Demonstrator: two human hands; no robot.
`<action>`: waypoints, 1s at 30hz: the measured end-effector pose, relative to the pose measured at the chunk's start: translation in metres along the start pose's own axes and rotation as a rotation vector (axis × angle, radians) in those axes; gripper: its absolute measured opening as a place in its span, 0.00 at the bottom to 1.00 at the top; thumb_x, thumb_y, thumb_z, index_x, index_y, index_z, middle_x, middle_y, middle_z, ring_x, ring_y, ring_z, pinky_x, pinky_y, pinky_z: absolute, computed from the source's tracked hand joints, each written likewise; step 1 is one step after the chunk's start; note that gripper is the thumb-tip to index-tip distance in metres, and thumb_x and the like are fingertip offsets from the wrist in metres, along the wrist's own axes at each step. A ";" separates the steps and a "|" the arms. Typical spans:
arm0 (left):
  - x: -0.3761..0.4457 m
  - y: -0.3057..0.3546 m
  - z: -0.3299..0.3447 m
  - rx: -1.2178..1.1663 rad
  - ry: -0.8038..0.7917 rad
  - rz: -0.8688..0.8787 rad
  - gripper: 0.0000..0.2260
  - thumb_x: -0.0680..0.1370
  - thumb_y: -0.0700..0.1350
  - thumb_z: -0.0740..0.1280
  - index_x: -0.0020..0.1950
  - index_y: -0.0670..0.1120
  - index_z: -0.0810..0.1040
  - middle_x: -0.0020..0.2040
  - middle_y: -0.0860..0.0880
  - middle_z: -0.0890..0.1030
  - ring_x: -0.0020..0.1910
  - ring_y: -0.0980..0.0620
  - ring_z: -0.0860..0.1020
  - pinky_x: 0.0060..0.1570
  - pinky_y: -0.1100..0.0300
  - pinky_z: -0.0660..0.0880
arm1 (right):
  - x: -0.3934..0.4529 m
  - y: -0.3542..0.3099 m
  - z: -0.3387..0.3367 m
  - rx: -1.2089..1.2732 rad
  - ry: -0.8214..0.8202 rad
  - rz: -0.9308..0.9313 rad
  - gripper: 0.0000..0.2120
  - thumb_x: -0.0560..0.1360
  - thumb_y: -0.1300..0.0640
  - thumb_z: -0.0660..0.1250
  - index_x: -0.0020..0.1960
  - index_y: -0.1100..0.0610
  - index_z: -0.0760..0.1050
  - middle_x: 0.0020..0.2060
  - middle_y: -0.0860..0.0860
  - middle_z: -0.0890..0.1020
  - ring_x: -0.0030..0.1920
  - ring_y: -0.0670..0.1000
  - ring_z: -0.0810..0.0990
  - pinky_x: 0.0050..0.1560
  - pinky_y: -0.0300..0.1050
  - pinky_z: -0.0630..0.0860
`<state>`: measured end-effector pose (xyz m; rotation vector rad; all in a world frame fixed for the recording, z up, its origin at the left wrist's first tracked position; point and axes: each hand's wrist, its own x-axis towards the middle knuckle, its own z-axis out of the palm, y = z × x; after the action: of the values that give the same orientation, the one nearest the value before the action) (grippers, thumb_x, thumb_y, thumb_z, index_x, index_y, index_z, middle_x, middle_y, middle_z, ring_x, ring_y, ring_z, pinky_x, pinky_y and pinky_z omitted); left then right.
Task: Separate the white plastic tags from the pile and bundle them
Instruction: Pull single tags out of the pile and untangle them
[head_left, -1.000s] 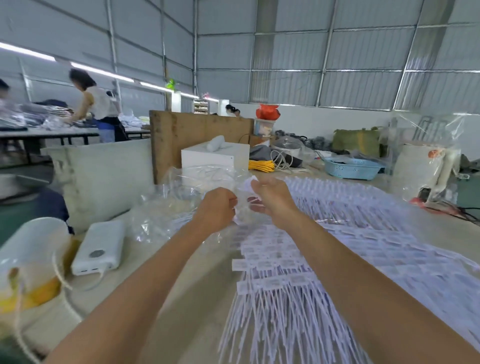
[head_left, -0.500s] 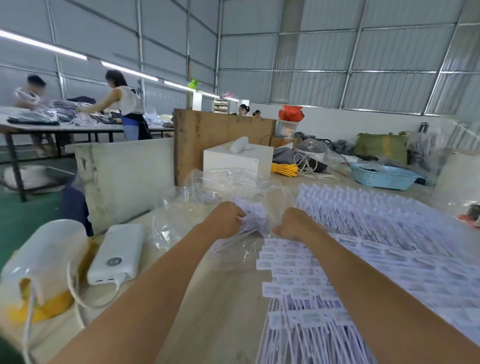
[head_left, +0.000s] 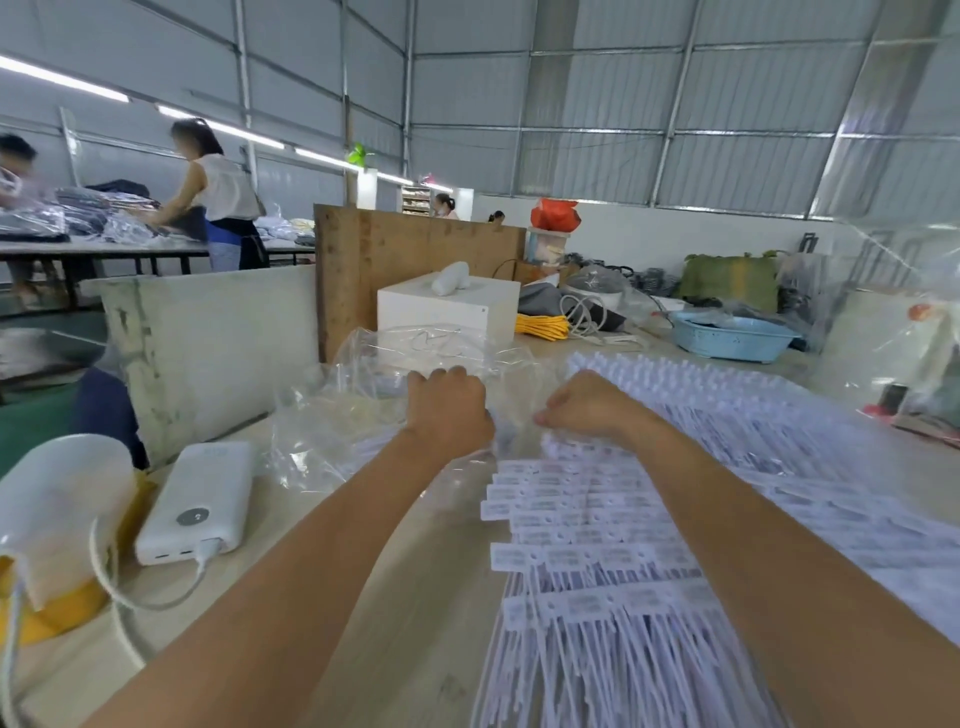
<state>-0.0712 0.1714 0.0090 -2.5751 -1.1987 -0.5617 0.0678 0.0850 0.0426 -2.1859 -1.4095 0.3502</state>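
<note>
A wide pile of white plastic tags (head_left: 649, 525) covers the right half of the table, laid in overlapping rows with thin tails pointing toward me. My left hand (head_left: 448, 406) is curled at the pile's upper left corner, over the edge of a clear plastic bag (head_left: 363, 395); what its fingers hold is hidden behind the hand. My right hand (head_left: 587, 405) lies knuckles-up on the top rows of tags, its fingertips pinching a few tags at the gap between the two hands.
A white power bank (head_left: 200, 501) with a cable lies at the left. Beside it sits a white and yellow object (head_left: 52, 525). A white box (head_left: 449, 309), yellow cords (head_left: 543, 326) and a blue basin (head_left: 732, 338) stand behind. People work at a far table (head_left: 104, 249).
Both hands have dropped from in front of me down onto the table and moved apart. The camera view has shifted left.
</note>
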 end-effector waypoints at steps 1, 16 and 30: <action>-0.001 0.010 -0.007 -0.060 0.043 0.043 0.13 0.76 0.45 0.59 0.54 0.46 0.81 0.51 0.46 0.76 0.53 0.44 0.75 0.53 0.51 0.65 | -0.009 0.006 -0.017 0.039 0.020 0.012 0.14 0.73 0.55 0.71 0.50 0.66 0.78 0.49 0.59 0.81 0.50 0.55 0.79 0.51 0.49 0.76; 0.010 0.171 -0.026 -0.306 -0.454 0.480 0.20 0.81 0.43 0.57 0.73 0.50 0.66 0.74 0.48 0.65 0.71 0.44 0.63 0.69 0.45 0.57 | -0.151 0.210 -0.100 -0.187 0.363 0.333 0.13 0.78 0.55 0.62 0.59 0.60 0.77 0.55 0.55 0.80 0.54 0.56 0.79 0.53 0.46 0.76; 0.018 0.162 -0.076 -0.377 -0.045 0.493 0.14 0.78 0.48 0.63 0.63 0.49 0.79 0.46 0.50 0.77 0.45 0.49 0.75 0.41 0.57 0.69 | -0.168 0.226 -0.108 -0.212 0.555 0.273 0.23 0.72 0.40 0.67 0.59 0.55 0.78 0.53 0.57 0.80 0.56 0.59 0.77 0.59 0.50 0.73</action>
<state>0.0468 0.0526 0.0759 -3.0562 -0.4551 -0.6638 0.2210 -0.1712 -0.0003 -2.3944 -0.8769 -0.3131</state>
